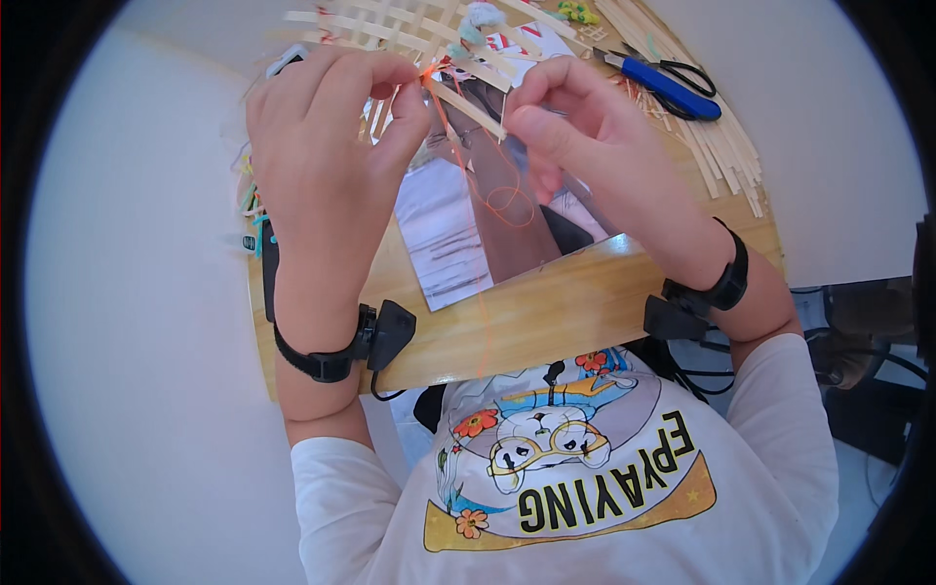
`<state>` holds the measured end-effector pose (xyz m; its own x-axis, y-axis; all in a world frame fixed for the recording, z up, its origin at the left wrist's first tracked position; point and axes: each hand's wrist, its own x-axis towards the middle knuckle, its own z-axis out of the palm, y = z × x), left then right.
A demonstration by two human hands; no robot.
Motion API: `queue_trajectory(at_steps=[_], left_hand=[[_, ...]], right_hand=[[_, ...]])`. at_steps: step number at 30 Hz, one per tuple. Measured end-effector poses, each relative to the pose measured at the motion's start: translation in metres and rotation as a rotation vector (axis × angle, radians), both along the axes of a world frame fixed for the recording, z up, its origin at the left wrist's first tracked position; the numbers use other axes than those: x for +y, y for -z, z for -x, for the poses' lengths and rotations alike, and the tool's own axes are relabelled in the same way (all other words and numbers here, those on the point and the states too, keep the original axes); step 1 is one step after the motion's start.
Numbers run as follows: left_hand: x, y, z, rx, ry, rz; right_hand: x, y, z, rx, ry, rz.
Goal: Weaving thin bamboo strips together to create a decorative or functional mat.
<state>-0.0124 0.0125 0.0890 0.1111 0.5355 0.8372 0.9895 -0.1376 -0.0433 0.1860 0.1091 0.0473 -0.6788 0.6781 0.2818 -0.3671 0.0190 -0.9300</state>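
Note:
A lattice of pale flat strips (395, 21), woven over and under like bamboo, lies at the far edge of the table. At its near corner my left hand (327, 127) pinches an orange thread (444, 112) between thumb and index finger. The thread hangs from the corner and loops loosely lower down. One strip (468, 109) sticks out from the corner toward my right hand (575, 122). My right thumb and index finger are drawn together close to that strip's end, the other fingers curled; a thin pale line shows by them, but what they hold is unclear.
A printed sheet (444, 234) covers the middle of the wooden table (429, 341). At the back right lie a blue utility knife (673, 90), black-handled scissors (694, 76) and loose strips (731, 161). A small yellow-green bundle (577, 13) lies beyond.

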Motion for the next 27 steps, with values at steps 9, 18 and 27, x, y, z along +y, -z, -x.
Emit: queue_trajectory(at_steps=[9, 18, 27], left_hand=[[0.018, 0.007, 0.008, 0.052, 0.073, -0.201], [0.015, 0.012, 0.001, 0.078, -0.015, -0.079], [0.016, 0.008, 0.016, 0.060, 0.014, -0.015]], right_hand=[[-0.020, 0.011, 0.001, -0.066, -0.052, -0.051], [-0.020, 0.004, 0.021, -0.085, -0.303, 0.284], [-0.039, -0.021, -0.042, -0.137, -0.117, -0.438]])
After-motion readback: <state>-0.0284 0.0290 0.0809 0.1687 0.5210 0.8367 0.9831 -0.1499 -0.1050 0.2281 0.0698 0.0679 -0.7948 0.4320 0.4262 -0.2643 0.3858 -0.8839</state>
